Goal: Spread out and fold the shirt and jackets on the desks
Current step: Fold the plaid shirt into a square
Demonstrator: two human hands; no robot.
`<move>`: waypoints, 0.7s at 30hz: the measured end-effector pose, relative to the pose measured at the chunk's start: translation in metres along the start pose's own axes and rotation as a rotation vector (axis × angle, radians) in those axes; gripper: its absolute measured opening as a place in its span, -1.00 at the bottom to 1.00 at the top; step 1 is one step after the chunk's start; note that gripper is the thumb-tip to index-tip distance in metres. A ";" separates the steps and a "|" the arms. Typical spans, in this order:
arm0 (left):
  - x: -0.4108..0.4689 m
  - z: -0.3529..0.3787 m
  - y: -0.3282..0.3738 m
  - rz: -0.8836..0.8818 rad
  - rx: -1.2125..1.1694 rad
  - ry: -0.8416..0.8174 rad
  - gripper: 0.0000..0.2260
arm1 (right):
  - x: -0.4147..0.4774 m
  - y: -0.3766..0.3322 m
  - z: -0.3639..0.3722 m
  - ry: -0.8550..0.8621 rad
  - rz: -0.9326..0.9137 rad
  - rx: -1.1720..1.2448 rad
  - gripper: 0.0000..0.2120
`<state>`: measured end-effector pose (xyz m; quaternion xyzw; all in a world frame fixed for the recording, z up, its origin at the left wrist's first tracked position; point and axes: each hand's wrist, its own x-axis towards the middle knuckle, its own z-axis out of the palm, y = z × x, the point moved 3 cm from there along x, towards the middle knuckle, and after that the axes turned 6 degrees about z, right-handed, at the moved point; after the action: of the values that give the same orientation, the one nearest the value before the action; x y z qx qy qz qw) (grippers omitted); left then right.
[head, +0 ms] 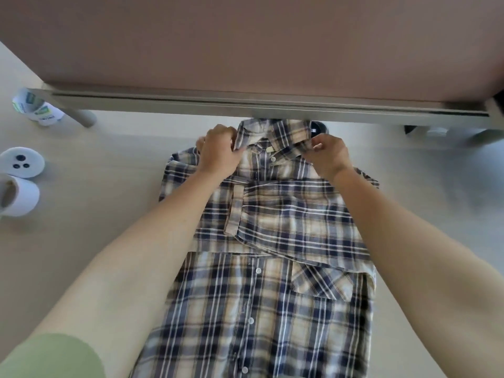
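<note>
at the collar, both hands [221,151] [328,156] pinch the shirt [272,268].

shirt [272,296] hem beyond bottom edge

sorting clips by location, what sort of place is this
Probably an office workstation: a pale desk backed by a pinkish partition panel on a metal rail, with a white cup at its left. A plaid shirt lies on it.

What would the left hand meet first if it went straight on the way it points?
The left hand grips the collar, so it would push into that first; beyond it, probably the grey rail behind, though depth is unclear.
</note>
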<state>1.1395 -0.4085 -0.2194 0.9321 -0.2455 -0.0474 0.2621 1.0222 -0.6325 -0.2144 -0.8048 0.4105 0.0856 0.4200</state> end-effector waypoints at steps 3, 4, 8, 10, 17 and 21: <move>-0.039 -0.016 -0.005 0.210 0.030 0.045 -0.75 | -0.043 0.015 -0.009 0.204 -0.316 -0.177 -0.92; -0.058 -0.020 -0.008 0.272 0.046 0.026 -0.76 | -0.061 0.027 -0.008 0.211 -0.401 -0.234 -0.90; -0.139 -0.029 -0.030 0.273 0.083 -0.076 -0.83 | -0.117 0.091 0.004 0.122 -0.361 -0.549 -0.65; -0.148 -0.036 -0.030 0.189 0.025 0.098 -0.86 | -0.129 0.095 0.009 0.227 -0.335 -0.416 -0.74; -0.085 0.008 -0.002 -0.250 0.347 -0.203 -0.28 | -0.080 0.012 0.065 0.109 -0.126 -0.548 -0.38; -0.115 0.031 -0.041 -0.485 0.378 -0.197 -0.11 | -0.080 0.069 0.072 0.213 0.239 -0.586 -0.08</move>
<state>1.0505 -0.3368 -0.2713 0.9865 -0.0450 -0.1519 0.0405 0.9344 -0.5530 -0.2629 -0.8419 0.5016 0.1642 0.1126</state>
